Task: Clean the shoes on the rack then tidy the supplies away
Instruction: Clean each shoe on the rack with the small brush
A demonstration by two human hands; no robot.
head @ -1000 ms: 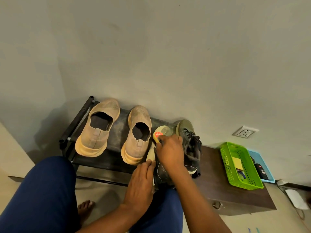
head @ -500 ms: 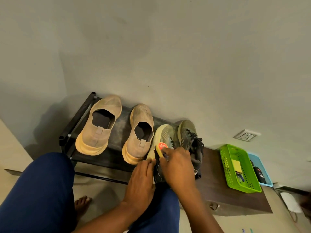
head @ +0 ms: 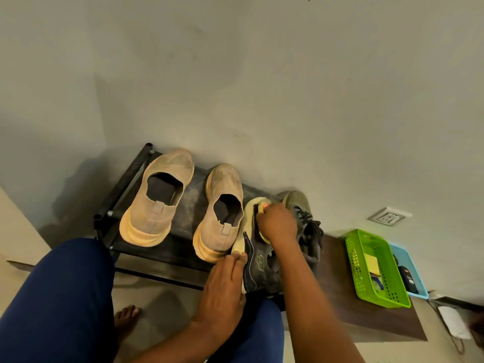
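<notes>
right grip (head: 279, 224) curled round brush (head: 262, 208) on dark shoe (head: 259, 260), left (head: 222, 281) flat vs it; rack (head: 188, 205) by grey wall (head: 262, 87).

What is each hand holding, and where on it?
The right hand grips a yellow brush over its back. The left hand steadies the dark sneaker at its heel, fingers straight.

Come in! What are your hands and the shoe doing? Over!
Right hand grips brush, scrubbing dark shoe. Left hand steadies its heel. Nothing in the way.
</notes>
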